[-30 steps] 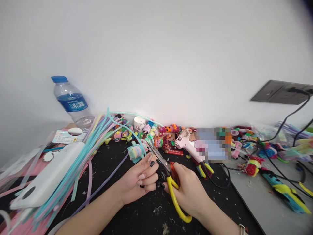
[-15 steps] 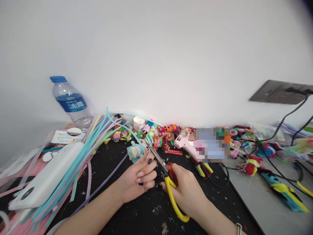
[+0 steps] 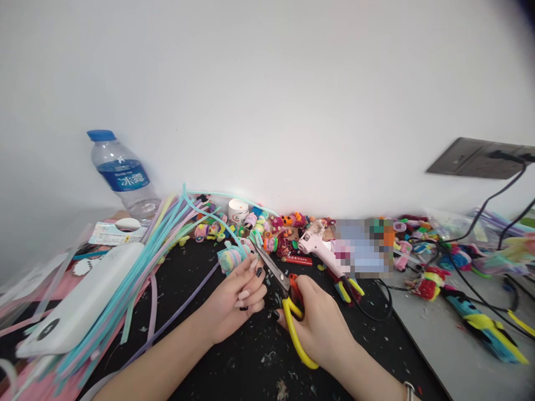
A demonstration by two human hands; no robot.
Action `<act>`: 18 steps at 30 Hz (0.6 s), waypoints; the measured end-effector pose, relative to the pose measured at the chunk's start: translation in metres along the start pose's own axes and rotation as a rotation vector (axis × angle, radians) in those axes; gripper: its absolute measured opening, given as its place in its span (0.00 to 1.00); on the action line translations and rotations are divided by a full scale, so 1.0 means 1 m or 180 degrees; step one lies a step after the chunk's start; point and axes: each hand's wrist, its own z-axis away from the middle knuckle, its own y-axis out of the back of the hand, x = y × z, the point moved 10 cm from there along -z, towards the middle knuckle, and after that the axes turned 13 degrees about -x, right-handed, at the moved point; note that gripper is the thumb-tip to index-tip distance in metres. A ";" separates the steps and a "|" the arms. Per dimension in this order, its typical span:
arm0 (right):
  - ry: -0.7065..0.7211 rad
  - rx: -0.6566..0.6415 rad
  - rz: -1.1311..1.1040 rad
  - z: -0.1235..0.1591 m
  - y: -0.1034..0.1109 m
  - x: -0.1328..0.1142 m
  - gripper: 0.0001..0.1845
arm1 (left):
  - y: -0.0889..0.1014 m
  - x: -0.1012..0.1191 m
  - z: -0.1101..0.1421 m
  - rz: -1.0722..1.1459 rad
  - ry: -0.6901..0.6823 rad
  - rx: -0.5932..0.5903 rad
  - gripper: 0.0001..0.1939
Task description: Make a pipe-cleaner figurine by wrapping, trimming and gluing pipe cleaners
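My left hand is closed, palm turned partly toward me, its fingers curled in a pinch. At its fingertips is a small pastel striped pipe-cleaner piece, partly hidden behind the fingers. From this piece a long aqua pipe cleaner runs up and left, bends sharply, then trails right along the wall. In my right hand are scissors with yellow and orange handles. Their blades point up and left, passing close to the left fingertips and looking nearly closed.
Pastel pipe cleaners and a white device lie at left, near a water bottle. A paper cup, small fuzzy figures and a pink glue gun stand along the wall. Black cables hang from the wall socket.
The scissors' yellow handle has drawn slightly inward and the blades look a little closer together. My left hand has shifted only slightly, fingers still pinched.
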 end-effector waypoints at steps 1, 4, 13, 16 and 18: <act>-0.0025 0.0074 0.0015 0.000 0.003 0.001 0.12 | 0.002 0.003 0.000 -0.0241 -0.0067 0.0081 0.06; -0.0133 0.0276 0.0023 0.001 0.011 0.008 0.13 | 0.009 0.010 -0.001 -0.1041 -0.0156 0.0309 0.08; -0.0330 0.0296 -0.0082 0.000 0.019 0.027 0.11 | 0.011 0.033 0.009 -0.3124 -0.0257 0.0896 0.11; -0.0163 0.0095 -0.0142 -0.002 0.014 0.020 0.11 | 0.012 0.042 0.012 -0.3134 -0.0475 0.1047 0.11; -0.0103 -0.0004 -0.0174 -0.002 0.012 0.017 0.11 | 0.012 0.046 0.014 -0.3111 -0.0592 0.1127 0.12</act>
